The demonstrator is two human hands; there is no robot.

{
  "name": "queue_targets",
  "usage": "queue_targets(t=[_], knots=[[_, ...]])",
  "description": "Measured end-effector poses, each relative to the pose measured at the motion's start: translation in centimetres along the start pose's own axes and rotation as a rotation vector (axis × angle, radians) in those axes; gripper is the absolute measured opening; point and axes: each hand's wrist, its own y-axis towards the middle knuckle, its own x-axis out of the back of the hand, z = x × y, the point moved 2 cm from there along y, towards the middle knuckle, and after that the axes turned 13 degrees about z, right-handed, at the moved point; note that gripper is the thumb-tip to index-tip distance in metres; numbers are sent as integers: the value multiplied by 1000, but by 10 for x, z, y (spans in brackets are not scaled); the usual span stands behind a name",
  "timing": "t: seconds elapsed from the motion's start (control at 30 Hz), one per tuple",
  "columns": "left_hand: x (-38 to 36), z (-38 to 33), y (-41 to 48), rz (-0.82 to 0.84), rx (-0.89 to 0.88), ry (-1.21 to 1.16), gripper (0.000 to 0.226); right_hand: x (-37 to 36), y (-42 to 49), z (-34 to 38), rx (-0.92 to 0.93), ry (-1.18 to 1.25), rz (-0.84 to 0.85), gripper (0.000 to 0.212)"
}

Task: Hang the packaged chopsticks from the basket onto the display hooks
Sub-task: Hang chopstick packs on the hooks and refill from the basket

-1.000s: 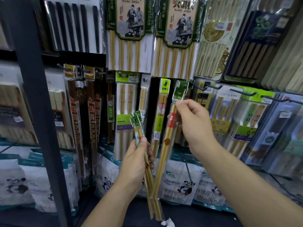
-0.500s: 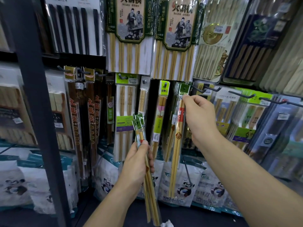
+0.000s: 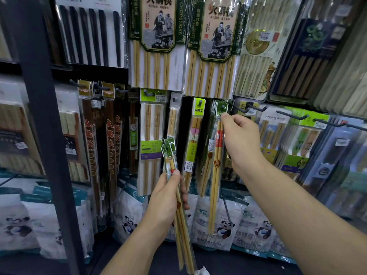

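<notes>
My left hand grips a bundle of packaged chopsticks with green header cards, held upright in front of the display. My right hand pinches the top of another chopstick pack, just under its green header card. That card sits over a display hook, with similar packs hanging behind it. The pack hangs straight down, its bamboo sticks marked with red bands. No basket is in view.
Rows of hooks hold other chopstick packs: dark long ones at left, a lime-labelled pack beside my right hand, and bare black hook tips at right. A dark shelf post stands at left. Panda-printed bags line the bottom.
My right hand has lifted its chopstick pack up and to the right, bringing the green header card onto the hook. My left hand has stayed put with its bundle.
</notes>
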Motion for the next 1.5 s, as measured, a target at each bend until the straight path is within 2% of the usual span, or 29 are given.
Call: queue_targets(t=[0.1,0.27,0.37,0.43,0.5,0.57,0.67,0.77,1.0,1.13,1.33,1.5], knots=[[1,0,0,12,-8,-14,29,1,5,-3,11,-42,-24,53],[1,1,1,51,-29,-57,31,1,10,-13,-31,-93,-39,54],[-1,3,1,90,-43,-72,31,0,3,-21,-51,-110,-78,32],[-1,3,0,115,-49,-107,40,-1,-7,-21,7,-168,-86,21],[0,1,-1,145,-40,-114,57,-7,-18,-18,103,-203,28,18],[-2,0,-2,162,-32,-160,62,-17,-30,-17,156,-202,225,19],[-5,-1,1,134,-40,-176,55,-28,-41,-18,158,-204,437,22],[-5,0,1,113,-96,-30,29,-35,-44,-22,118,-226,502,21],[-7,-2,-1,121,-175,128,12,-35,-42,-29,76,-213,451,15],[-6,-3,-2,79,-140,143,22,-31,-39,-23,114,-94,358,16],[-1,-7,-1,28,-159,97,23,-8,-24,-4,110,50,127,33],[0,-7,0,56,-189,90,21,-1,-15,0,79,15,53,43]])
